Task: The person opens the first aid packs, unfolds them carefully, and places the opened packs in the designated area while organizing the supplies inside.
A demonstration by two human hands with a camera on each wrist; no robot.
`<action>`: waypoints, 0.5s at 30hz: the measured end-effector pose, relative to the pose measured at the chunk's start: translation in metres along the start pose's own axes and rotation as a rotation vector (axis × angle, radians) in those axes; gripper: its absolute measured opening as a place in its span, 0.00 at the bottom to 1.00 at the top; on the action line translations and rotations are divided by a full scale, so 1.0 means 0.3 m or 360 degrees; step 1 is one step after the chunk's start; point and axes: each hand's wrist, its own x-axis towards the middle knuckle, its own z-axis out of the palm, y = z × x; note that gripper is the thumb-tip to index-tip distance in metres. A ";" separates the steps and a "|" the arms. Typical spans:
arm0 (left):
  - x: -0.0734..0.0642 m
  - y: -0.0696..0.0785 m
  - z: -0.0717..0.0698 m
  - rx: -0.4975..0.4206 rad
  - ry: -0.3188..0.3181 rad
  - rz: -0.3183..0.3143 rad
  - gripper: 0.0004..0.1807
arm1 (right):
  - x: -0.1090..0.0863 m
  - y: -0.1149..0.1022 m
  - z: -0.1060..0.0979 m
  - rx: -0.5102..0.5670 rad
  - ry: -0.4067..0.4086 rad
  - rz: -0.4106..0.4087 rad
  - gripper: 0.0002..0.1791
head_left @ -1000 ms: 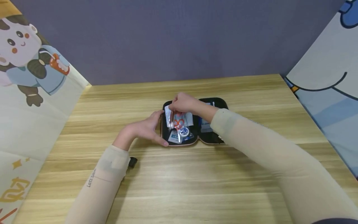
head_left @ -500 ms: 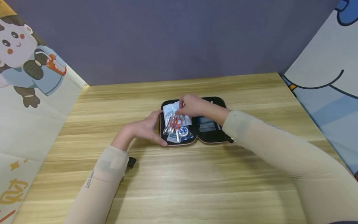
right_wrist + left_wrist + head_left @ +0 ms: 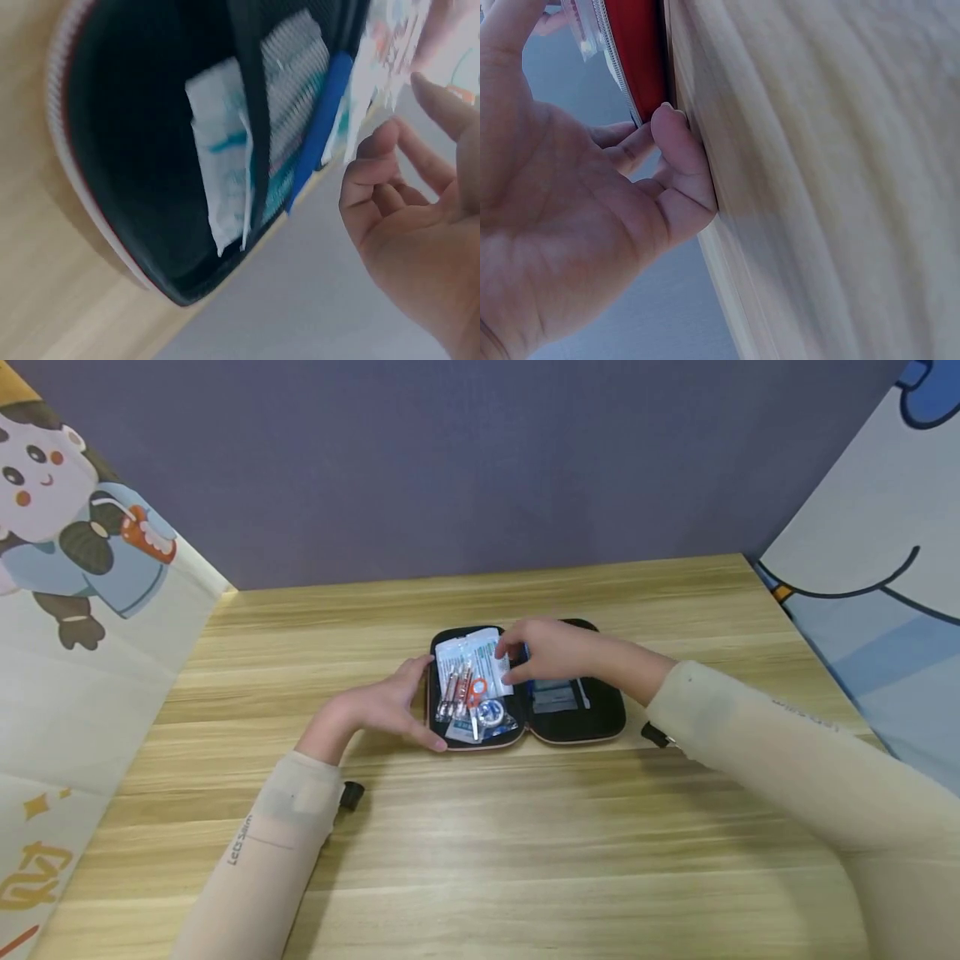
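An open zippered case [image 3: 577, 727], black inside, lies flat on the table. Its red outer side [image 3: 636, 60] shows in the left wrist view. My left hand [image 3: 378, 706] touches the case's left edge, thumb and fingers spread. Over the middle of the case, my right hand [image 3: 558, 652] has loosely bent fingers with nothing between them, beside white printed packets [image 3: 483, 652]. In the left half lie scissors with orange handles [image 3: 477, 689], slim clear-wrapped sticks [image 3: 455, 692], a round white roll [image 3: 491, 713] and a flat packet [image 3: 461, 729].
In the right half, a strap [image 3: 253, 112] and mesh hold white packets [image 3: 221, 150] and a blue strip [image 3: 322, 131]. The wooden table [image 3: 480, 843] meets a grey-blue panel [image 3: 480, 468] behind, with printed panels at both sides.
My right hand has moved right, off the slim clear-wrapped sticks, which now lie beside the scissors. The white packets are more exposed. My left hand stays at the case's edge.
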 end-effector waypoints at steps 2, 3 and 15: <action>-0.001 0.000 -0.001 -0.0004 -0.0001 0.0000 0.85 | -0.012 -0.007 0.031 -0.0090 -0.0031 -0.0078 0.27; 0.000 0.000 -0.001 -0.0005 -0.0001 -0.0001 0.85 | -0.017 -0.010 0.047 -0.0131 -0.0040 -0.0108 0.30; 0.007 -0.004 -0.001 -0.0009 -0.0006 -0.0006 0.85 | -0.049 -0.030 0.157 -0.0414 0.0011 -0.0245 0.30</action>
